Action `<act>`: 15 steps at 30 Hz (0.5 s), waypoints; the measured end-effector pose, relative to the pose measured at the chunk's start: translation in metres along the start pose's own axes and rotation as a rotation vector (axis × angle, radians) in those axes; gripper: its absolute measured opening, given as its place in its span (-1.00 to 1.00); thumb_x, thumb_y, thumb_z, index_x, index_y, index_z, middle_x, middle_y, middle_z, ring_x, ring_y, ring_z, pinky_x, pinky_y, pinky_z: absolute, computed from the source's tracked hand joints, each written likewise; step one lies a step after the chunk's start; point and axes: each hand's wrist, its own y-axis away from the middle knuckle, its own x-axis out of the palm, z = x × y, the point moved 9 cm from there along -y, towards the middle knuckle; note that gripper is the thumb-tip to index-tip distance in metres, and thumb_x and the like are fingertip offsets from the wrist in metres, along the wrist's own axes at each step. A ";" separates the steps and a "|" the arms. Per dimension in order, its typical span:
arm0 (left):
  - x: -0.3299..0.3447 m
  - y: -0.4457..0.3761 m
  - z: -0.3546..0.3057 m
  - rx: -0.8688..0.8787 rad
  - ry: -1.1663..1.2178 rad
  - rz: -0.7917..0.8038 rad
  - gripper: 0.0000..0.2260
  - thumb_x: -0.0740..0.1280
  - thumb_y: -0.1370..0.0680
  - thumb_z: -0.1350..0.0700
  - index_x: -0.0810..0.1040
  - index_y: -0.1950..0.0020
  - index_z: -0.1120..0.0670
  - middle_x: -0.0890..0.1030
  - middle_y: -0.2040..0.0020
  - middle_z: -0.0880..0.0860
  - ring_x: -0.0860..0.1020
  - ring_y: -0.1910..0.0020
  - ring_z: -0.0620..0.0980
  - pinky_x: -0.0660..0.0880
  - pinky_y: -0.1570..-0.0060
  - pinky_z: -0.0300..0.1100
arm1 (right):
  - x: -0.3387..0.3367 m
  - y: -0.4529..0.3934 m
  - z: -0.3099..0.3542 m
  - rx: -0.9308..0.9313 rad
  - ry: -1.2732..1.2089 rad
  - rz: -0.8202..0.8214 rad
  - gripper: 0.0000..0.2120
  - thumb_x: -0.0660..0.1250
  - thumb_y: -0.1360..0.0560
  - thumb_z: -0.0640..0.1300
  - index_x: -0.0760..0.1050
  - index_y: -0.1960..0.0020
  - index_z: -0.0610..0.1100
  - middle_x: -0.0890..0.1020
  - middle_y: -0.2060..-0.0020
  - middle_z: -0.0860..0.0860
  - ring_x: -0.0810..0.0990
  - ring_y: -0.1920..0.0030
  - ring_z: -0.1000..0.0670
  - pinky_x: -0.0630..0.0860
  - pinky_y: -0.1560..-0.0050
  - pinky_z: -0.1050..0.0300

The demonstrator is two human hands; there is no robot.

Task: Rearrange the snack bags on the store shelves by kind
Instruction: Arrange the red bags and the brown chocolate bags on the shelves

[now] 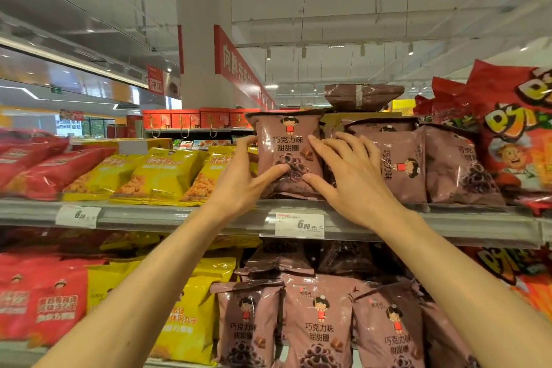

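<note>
On the upper shelf [448, 225], your left hand [239, 181] and right hand [349, 176] clamp an upright brown bag [288, 140] in a half-closed grip; you're seating it. Next, press it snug against the brown bags [442, 164] alongside, clear of the yellow bags [161, 173]

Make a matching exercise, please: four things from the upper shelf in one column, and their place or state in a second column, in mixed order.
Column 1
1. upright brown bag
2. yellow bags
3. price tag
4. big red bag

Column 2
A. on the shelf's front edge, below the hands
B. far right of the shelf
C. held between left hand and right hand
D. lying tilted, left of the brown bags

Pairs: 1-C, 2-D, 3-A, 4-B
</note>
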 end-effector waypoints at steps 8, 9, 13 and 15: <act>0.012 -0.003 -0.003 0.154 -0.215 0.098 -0.16 0.29 -0.48 -0.47 0.27 -0.61 0.00 0.52 -0.45 -0.01 0.53 -0.35 -0.05 0.56 -0.29 0.03 | 0.007 0.008 0.002 -0.114 0.049 0.050 -0.25 0.13 -0.55 0.29 0.02 -0.66 0.06 0.01 -0.66 -0.05 -0.02 -0.64 -0.10 -0.13 -0.60 -0.24; 0.011 -0.002 -0.002 0.151 -0.224 0.093 -0.16 0.22 -0.49 -0.50 0.26 -0.62 -0.02 0.51 -0.46 -0.01 0.51 -0.36 -0.04 0.55 -0.30 0.06 | 0.006 0.007 0.001 -0.111 0.045 0.049 -0.26 0.11 -0.55 0.30 0.04 -0.65 0.07 0.04 -0.66 -0.05 -0.03 -0.65 -0.09 -0.15 -0.60 -0.23; -0.010 0.002 -0.007 0.214 -0.249 -0.113 -0.39 0.21 -0.66 -0.27 0.18 -0.65 -0.08 0.44 -0.43 0.03 0.54 -0.22 -0.01 0.57 -0.17 0.00 | -0.003 -0.002 0.011 -0.107 -0.002 0.012 -0.29 0.10 -0.60 0.31 0.00 -0.65 0.10 0.00 -0.66 -0.05 -0.08 -0.65 -0.08 -0.15 -0.61 -0.21; -0.006 0.002 -0.013 0.274 -0.221 -0.084 -0.44 0.20 -0.69 -0.17 0.12 -0.66 -0.15 0.39 -0.47 0.02 0.54 -0.21 -0.07 0.59 -0.15 -0.01 | 0.005 -0.007 0.019 -0.122 0.002 0.049 -0.29 0.04 -0.61 0.33 -0.09 -0.66 0.11 -0.10 -0.66 -0.02 -0.16 -0.65 -0.08 -0.18 -0.61 -0.23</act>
